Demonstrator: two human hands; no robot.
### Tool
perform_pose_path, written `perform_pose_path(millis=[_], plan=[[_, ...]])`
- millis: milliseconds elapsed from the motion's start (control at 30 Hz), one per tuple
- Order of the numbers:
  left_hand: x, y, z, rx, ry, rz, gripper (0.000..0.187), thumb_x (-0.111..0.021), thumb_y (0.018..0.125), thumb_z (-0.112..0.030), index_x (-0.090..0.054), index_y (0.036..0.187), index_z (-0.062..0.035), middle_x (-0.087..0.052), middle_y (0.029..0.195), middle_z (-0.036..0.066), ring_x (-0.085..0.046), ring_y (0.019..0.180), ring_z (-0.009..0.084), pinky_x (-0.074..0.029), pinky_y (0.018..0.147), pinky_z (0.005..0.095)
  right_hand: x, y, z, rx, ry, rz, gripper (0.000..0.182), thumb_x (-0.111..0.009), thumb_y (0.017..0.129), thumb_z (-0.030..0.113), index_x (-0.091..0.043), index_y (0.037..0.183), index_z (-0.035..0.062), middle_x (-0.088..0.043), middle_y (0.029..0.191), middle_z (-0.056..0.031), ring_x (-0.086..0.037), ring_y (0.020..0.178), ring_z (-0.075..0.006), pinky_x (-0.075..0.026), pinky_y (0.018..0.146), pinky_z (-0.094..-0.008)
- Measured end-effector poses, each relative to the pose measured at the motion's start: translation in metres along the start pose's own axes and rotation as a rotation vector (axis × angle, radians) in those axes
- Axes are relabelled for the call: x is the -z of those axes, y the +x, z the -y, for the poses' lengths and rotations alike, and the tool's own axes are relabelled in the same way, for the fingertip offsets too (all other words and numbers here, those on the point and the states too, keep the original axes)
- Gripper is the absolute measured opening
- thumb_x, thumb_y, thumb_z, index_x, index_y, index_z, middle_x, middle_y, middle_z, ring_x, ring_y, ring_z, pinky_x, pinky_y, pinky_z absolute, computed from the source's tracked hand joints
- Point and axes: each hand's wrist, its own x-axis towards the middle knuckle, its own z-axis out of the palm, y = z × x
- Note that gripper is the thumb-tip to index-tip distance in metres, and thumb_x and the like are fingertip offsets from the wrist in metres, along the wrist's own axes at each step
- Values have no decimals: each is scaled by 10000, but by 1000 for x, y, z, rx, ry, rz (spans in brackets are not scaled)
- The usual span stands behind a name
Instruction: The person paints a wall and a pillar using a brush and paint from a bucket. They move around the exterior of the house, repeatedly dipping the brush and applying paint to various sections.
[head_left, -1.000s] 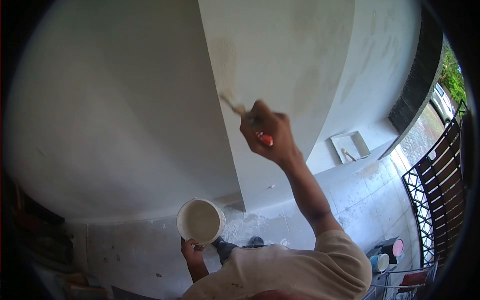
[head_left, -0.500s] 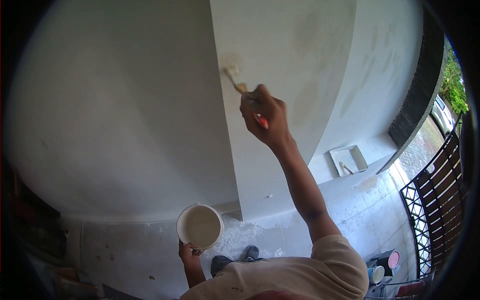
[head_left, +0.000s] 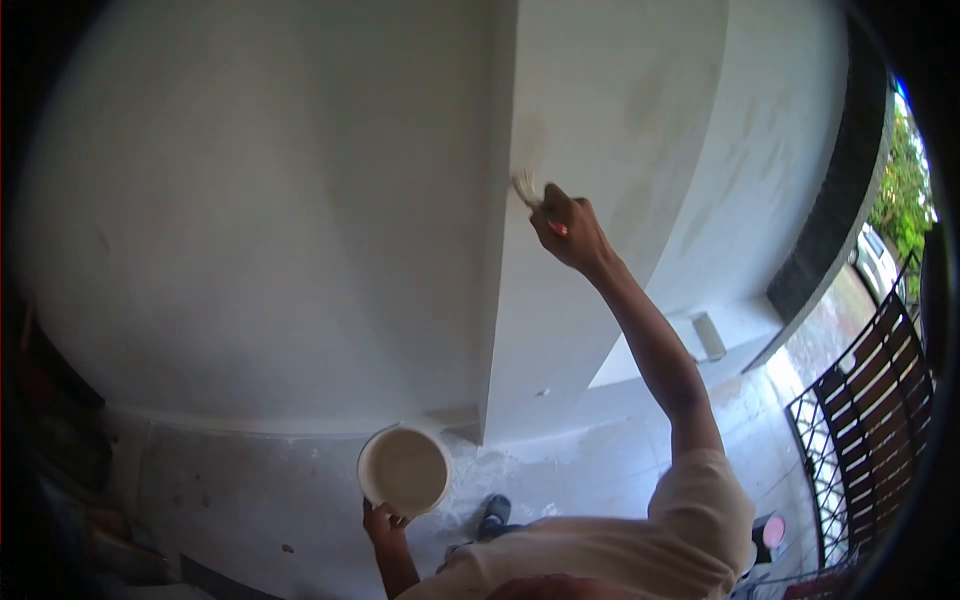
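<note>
My right hand [head_left: 570, 230] is closed round the handle of a paintbrush [head_left: 524, 188]. The pale bristles meet the white wall [head_left: 580, 110] close to its vertical corner edge. A bit of red on the brush handle shows at my palm. Low in the view, my left hand [head_left: 384, 521] grips the near rim of a white bucket [head_left: 447, 470], with the fingers partly hidden under it. Inside the bucket is a creamy off-white paint or similar liquid.
Damp-looking patches mark the wall above. A paint tray [head_left: 710, 338] rests on a ledge, partly behind my right arm. Below lies a tiled floor [head_left: 250, 490] with white smears. At right stand a slatted gate [head_left: 880, 400] and a pink-topped can [head_left: 773, 531].
The view has swung left, so the wall corner sits further right. My right hand and the brush have shifted down to the wall's edge. The bucket stays in my left hand.
</note>
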Motion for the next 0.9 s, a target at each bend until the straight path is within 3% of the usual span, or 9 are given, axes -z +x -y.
perform_pose_path(millis=[233,333,400,467,567,600,633,733,900], plan=[[98,-29,22,-58,-95,-92,920,-484,507,49,-434,1385,-220,-536,1168,120,-601,929,329,-547,660,460,23,58,16,144,-48,-308,151,-577,870,63,-461,783,20,-525,569,-160,-566,480,-317,-438,456,-338],[110,-64,11,5,-131,-326,942,-503,513,49,-417,1406,-238,-528,1178,122,-589,962,357,-544,695,503,-43,-27,-48,286,-233,-46,144,-602,858,88,-468,828,46,-529,549,-159,-559,462,-346,-432,405,-399],[132,-82,13,-36,-222,-319,946,-507,512,44,-413,1410,-238,-521,1186,121,-581,976,368,-544,702,512,-103,-145,-107,-15,-216,384,221,-607,875,235,-528,916,33,-609,689,-173,-619,652,-401,-489,657,-517],[153,-89,23,-71,-278,-314,947,-513,512,27,-408,1415,-240,-511,1196,125,-575,983,376,-545,710,517,-167,-319,-141,-177,-205,515,313,-593,875,323,-561,994,35,-650,795,-178,-632,774,-423,-326,1000,-604],[164,-103,25,-97,-361,-362,944,-504,514,20,-408,1416,-241,-517,1183,125,-575,975,370,-548,704,498,-164,-595,-120,-601,-263,983,446,-658,807,420,-597,984,15,-660,830,-171,-637,793,-399,-239,1097,-545],[170,-102,27,-107,-318,-403,931,-498,520,7,-413,1414,-239,-519,1180,108,-578,964,360,-551,703,481,-132,-668,-98,-205,-470,1570,467,-535,902,413,-597,1149,23,-676,893,-131,-631,896,-344,-317,1048,-540],[180,-97,40,-200,-246,-439,920,-495,521,2,-425,1407,-235,-526,1167,96,-582,960,339,-552,705,477,-112,-704,-60,-297,-376,1768,454,-537,901,406,-598,1139,24,-674,887,-129,-630,884,-337,-326,1024,-534],[170,-94,29,-313,-133,-455,849,-495,526,-8,-494,1355,-192,-565,1121,78,-590,963,289,-554,677,453,-94,-712,13,-968,-206,1669,416,-541,899,382,-601,1109,28,-669,867,-123,-626,849,-317,-354,954,-517],[165,-14,19,-328,23,-284,693,-542,619,-12,-532,1305,-107,-597,1098,91,-614,921,241,-542,680,361,-108,-672,36,-1327,-60,1406,353,-548,895,342,-605,1058,34,-660,835,-113,-620,789,-282,-399,836,-488]])
